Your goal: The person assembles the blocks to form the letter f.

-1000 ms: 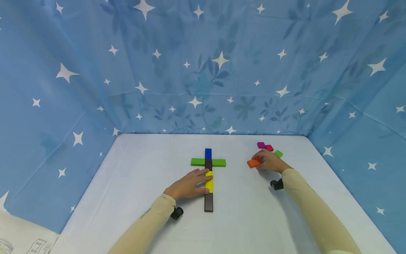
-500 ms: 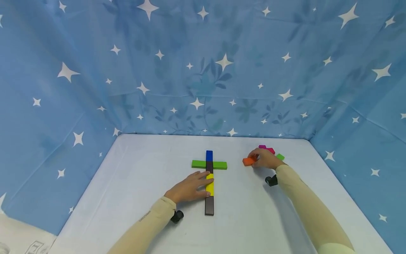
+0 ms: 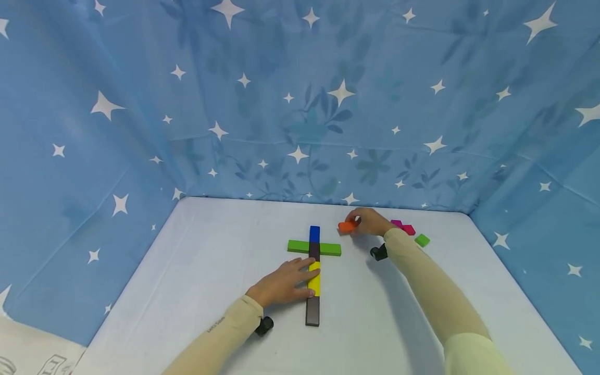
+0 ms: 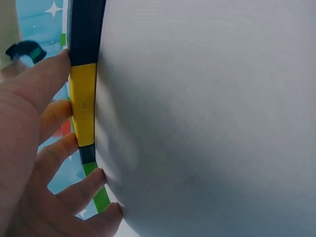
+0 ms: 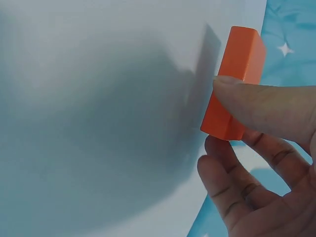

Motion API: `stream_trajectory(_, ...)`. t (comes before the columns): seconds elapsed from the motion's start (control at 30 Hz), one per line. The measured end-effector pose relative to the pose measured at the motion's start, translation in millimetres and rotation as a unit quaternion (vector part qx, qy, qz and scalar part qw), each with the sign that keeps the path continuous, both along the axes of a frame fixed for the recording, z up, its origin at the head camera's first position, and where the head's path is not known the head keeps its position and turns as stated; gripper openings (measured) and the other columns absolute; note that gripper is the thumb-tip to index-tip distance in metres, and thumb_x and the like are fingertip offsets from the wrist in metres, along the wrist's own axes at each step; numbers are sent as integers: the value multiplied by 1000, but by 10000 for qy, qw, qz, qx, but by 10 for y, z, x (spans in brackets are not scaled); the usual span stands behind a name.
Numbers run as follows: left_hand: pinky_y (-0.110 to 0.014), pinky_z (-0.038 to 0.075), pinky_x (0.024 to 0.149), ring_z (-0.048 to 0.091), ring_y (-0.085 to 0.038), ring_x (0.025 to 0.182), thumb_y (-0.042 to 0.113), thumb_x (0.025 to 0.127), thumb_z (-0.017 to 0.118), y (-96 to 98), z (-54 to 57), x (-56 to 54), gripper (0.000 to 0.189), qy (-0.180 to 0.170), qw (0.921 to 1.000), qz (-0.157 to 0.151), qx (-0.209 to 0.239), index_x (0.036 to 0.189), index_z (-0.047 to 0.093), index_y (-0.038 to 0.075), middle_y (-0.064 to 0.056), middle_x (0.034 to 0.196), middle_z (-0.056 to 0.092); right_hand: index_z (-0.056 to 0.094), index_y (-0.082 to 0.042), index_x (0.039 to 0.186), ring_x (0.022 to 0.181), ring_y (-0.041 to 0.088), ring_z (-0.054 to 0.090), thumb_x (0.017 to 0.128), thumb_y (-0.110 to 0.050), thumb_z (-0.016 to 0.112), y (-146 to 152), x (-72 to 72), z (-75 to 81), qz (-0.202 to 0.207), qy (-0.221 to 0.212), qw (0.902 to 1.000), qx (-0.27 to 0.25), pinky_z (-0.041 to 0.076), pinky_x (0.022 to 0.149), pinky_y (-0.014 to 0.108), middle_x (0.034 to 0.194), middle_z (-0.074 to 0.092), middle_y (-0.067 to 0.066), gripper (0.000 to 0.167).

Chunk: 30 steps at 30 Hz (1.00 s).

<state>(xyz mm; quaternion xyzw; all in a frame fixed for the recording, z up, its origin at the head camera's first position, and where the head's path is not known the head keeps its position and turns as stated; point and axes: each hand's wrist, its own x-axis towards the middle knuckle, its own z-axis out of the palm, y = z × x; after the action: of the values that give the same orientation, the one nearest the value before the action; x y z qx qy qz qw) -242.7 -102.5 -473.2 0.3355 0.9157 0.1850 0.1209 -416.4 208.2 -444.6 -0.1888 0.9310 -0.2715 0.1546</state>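
My right hand (image 3: 367,221) pinches an orange block (image 3: 347,227) between thumb and fingers, up and to the right of a cross of blocks. In the right wrist view the orange block (image 5: 232,84) casts a shadow on the white table. My left hand (image 3: 284,283) lies with spread fingers, its fingertips on the yellow block (image 3: 314,284) and the dark block above it (image 3: 314,251). A blue block (image 3: 314,234) tops the column and a longer dark block (image 3: 312,311) forms its foot. Green pieces (image 3: 330,249) stick out on both sides.
Beyond the right forearm lie a purple block (image 3: 396,223), a pinkish-red block (image 3: 409,229) and a small green block (image 3: 422,240). A blue star-patterned curtain (image 3: 300,104) rises behind the white table (image 3: 225,229) and along both sides.
My right hand has carried the orange block leftward and toward the back, nearer the blue block. The left hand keeps its place on the column. The head view has shifted slightly.
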Motion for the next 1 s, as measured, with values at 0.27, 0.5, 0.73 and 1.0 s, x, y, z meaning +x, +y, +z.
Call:
stream_trajectory(0.27,-52,31,126,36,-32,156,44,109,64,-32,10,-20,60,318,9991,-180,-192,161,53,18,-7,172,35,74,-2,127,115,36,59,93,-2,81,-353,-179,2,178,-59,9997,180,52,106,52,129,67,17,35)
stream_trajectory(0.5,-52,30,126,35,-32,156,41,108,67,-20,52,-53,60,247,9994,-232,-124,161,53,17,-7,172,36,73,-1,129,120,38,55,94,4,74,-517,-291,6,99,-120,9995,292,49,110,55,134,64,19,35)
stream_trajectory(0.73,-51,31,126,36,-32,155,41,107,68,11,34,-44,60,204,9996,-177,-123,161,54,18,-6,171,37,74,-1,129,121,38,55,94,7,72,-660,-367,-47,275,-71,9987,413,48,111,54,135,65,21,35)
stream_trajectory(1.0,-52,32,125,38,-32,154,40,107,68,-22,11,-52,59,207,9997,-136,-65,160,54,17,-7,171,38,74,-1,132,124,40,55,92,9,69,-809,-415,-86,557,128,9978,339,47,113,56,137,64,22,41)
